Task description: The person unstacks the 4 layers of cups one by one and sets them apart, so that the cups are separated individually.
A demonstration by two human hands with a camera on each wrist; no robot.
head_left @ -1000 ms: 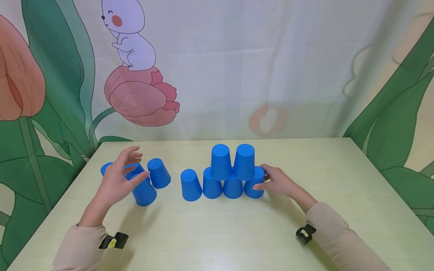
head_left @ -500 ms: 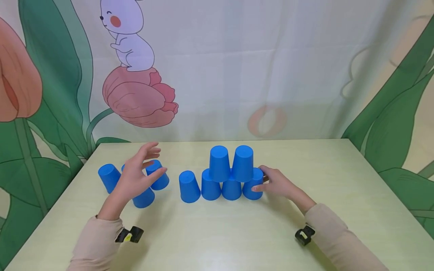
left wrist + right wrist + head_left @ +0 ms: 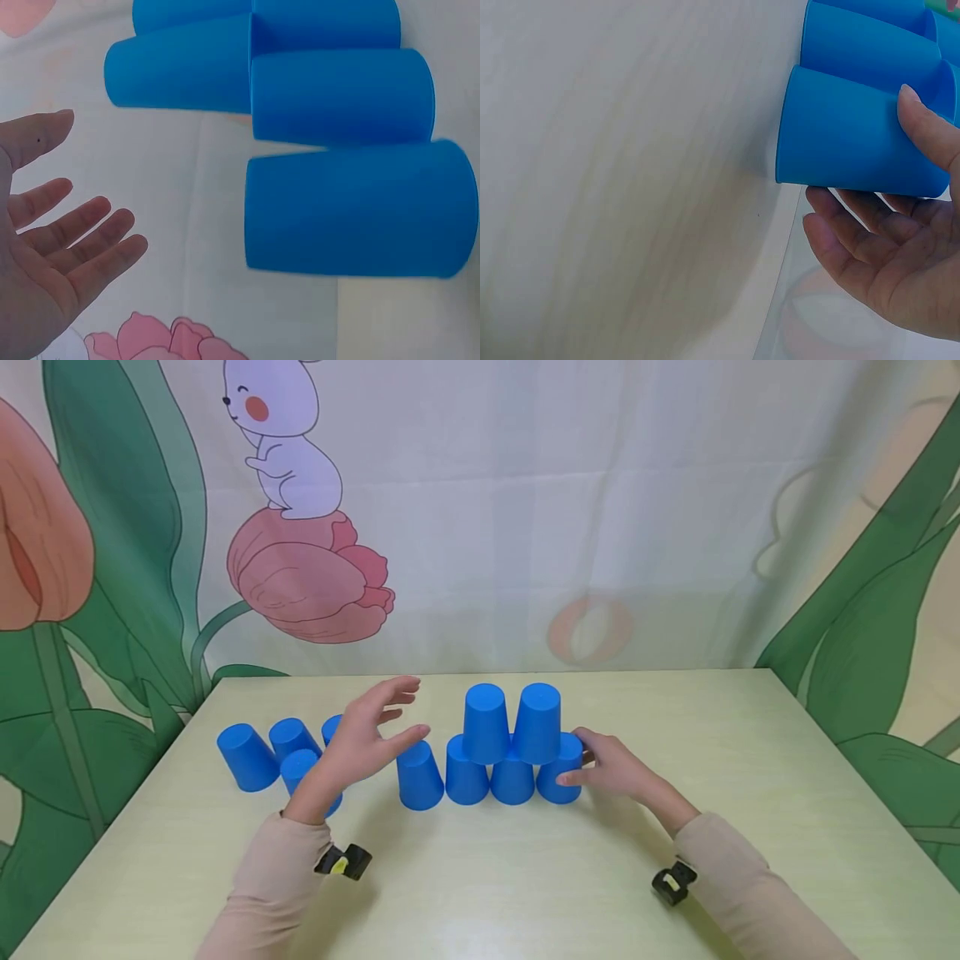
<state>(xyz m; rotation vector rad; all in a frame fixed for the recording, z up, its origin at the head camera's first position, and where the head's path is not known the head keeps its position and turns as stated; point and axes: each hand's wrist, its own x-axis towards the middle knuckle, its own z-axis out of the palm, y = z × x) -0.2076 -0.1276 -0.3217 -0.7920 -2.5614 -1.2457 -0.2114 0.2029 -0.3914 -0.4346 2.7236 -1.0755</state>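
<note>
Stack (image 3: 495, 747) mid-surface, two levels, looks part-built to me. All cups in it blue, closed end up.

Base row, four in line: leftmost base cup (image 3: 422, 783), second base cup (image 3: 467, 783), third base cup (image 3: 512, 783), rightmost base cup (image 3: 551, 783). Whether leftmost actually touches second: can't tell, very close at least.

Upper level, two cups: left upper cup (image 3: 486, 727) bridges second and third base; right upper cup (image 3: 538, 727) bridges third and rightmost. Nothing bridges leftmost and second. I'd read that as the open slot.

Right hand (image 3: 611, 764) at the right end of the row, lightly gripping the rightmost base cup: thumb on near side, fingers bent round the outer far side. Looks like steadying, not lifting.

Left hand (image 3: 367, 739) in the air by the leftmost base cup, fingers spread and relaxed, thumb well off them, holding nothing. Left wrist view shows it clear of the stack.

Unused so far: four loose cups, also closed end up, grouped at the left of the surface (image 3: 480, 885): far-left loose cup (image 3: 249, 760), back loose cup (image 3: 290, 737), front loose cup (image 3: 299, 767) partly behind the left wrist, fourth loose cup (image 3: 330, 727) mostly hidden by the left hand.

Tally: six placed, four out. Call it a bit over half.
</note>
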